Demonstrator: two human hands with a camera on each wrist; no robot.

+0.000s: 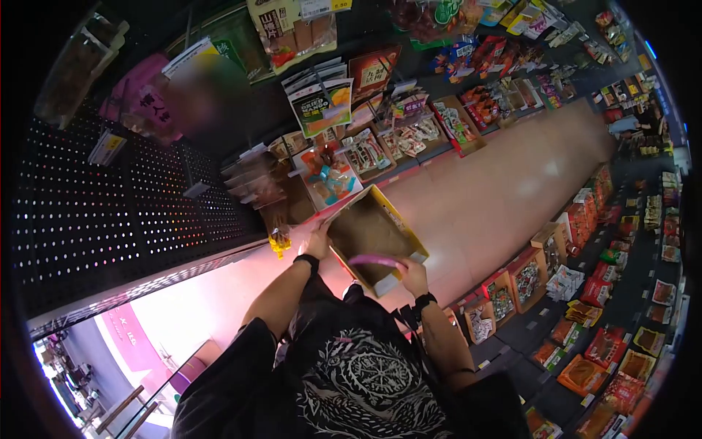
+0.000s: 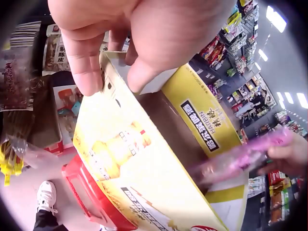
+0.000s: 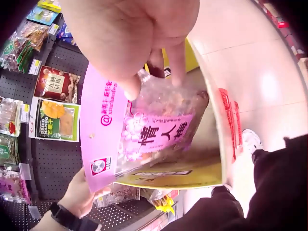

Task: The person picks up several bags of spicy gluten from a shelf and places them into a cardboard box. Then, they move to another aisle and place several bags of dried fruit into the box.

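Pink packet (image 1: 376,258), blurred at head-view centre, pinched by the right hand (image 1: 415,276), partly hides an open yellow carton (image 1: 365,228) gripped by the left hand (image 1: 316,244).

Can't see the whole left hand (image 2: 139,33) in its own wrist view, cut off up top. Getting the same with the right hand (image 3: 134,38) in its view, plus just a smeary bit of it in the left wrist shot. Can't read the pink bag (image 3: 159,130) there either, too blurry, with its bottom end out of sight behind the front wall of the yellow carton (image 2: 139,159). Losing the carton's lower corner to the frame edge, and only getting part of the red plastic thing (image 2: 98,195) behind it. Can't read the price tag (image 1: 108,146) in the head view, way too small, or see through the fuzzy patch (image 1: 206,95).
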